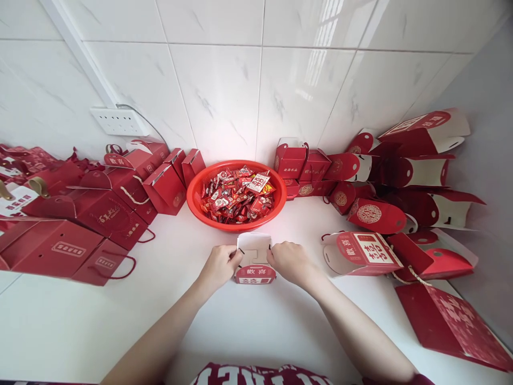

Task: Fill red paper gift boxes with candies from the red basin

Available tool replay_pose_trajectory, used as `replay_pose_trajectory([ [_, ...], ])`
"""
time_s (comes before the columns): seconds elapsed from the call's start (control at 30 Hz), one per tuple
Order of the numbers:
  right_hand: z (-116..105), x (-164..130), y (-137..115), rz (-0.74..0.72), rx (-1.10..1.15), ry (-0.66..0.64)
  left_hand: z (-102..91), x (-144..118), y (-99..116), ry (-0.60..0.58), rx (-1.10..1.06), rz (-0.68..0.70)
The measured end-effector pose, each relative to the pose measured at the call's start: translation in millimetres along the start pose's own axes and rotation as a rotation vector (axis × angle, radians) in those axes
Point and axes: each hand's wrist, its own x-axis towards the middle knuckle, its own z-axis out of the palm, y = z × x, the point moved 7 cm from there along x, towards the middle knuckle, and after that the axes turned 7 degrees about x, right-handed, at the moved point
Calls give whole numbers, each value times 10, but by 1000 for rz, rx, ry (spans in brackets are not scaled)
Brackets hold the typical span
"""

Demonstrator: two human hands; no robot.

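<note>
A small red-and-white paper gift box [255, 274] stands on the white table in front of me, its top open and its pale inside showing. My left hand [219, 266] pinches the box's left edge, where a short dark piece shows by the thumb. On the opposite side my right hand [290, 261] is closed at the right edge, with another dark bit above its fingers. What exactly lies between the fingertips is partly hidden. Just behind the box sits a red plastic basket [192, 206] heaped with wrapped candies [236, 195].
Red gift boxes [116, 214] with cord handles stand in rows at left. More open boxes [368, 214] crowd the right, one box [363, 254] lying near my right forearm. A power strip [119, 122] is fixed to the tiled wall [220, 96] behind.
</note>
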Motion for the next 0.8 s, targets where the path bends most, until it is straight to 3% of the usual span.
replay_pose_trajectory([
  [0.2,12,86,-2,-38,0,69,-16,-21,-15,231,-98,143],
  [0.3,-25,51,37,-25,19,124,-56,-71,43,237,-105,228],
  [0.4,-107,-52,73,-69,24,189,-113,-159,201,239,4,422],
  [0.53,-261,-254,-19,-392,243,276,-94,-275,385,243,140,700],
  [0.67,-235,-404,-203,-757,379,134,20,-227,366,130,56,702],
  [0.8,-91,-384,-274,-829,304,-11,61,-193,339,115,38,674],
])
